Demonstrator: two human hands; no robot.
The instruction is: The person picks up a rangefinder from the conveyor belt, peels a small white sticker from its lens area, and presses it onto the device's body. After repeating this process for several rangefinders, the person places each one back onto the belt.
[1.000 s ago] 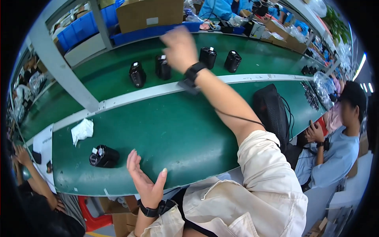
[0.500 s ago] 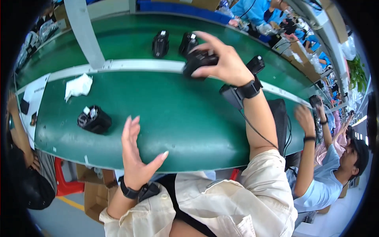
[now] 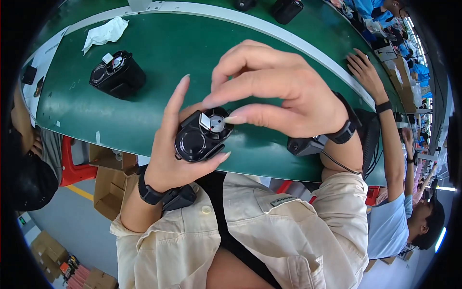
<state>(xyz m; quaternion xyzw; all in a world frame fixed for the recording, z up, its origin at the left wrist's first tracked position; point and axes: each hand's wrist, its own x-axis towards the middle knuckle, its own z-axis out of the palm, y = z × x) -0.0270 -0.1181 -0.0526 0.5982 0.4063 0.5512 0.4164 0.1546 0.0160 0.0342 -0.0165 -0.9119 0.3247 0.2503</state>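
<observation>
Close to my body, over the near edge of the green work surface (image 3: pixel 72 108), a black oval plastic housing (image 3: pixel 192 144) rests in my left hand (image 3: pixel 166 159). My left fingers and thumb wrap round its sides. Its end faces up, with a round black cap, a white connector and a round silvery part. My right hand (image 3: pixel 293 91) reaches over from the right, thumb and forefinger closed on the housing's far end, the thumb touching beside the silvery part. A second housing (image 3: pixel 120 79) of the same kind stands to the left, a white connector on its top.
A crumpled white tissue (image 3: pixel 106 33) lies beyond the second housing. A pale rail (image 3: pixel 255 21) crosses the surface, with black units (image 3: pixel 287 9) past it. A co-worker's hand (image 3: pixel 366 74) works at the right. Cardboard boxes (image 3: pixel 108 195) and a red stool (image 3: pixel 72 168) stand lower left.
My right hand has brought a housing from beside the rail back toward my body. My left hand, empty before, has closed round it. The view has tilted nearer to me.
</observation>
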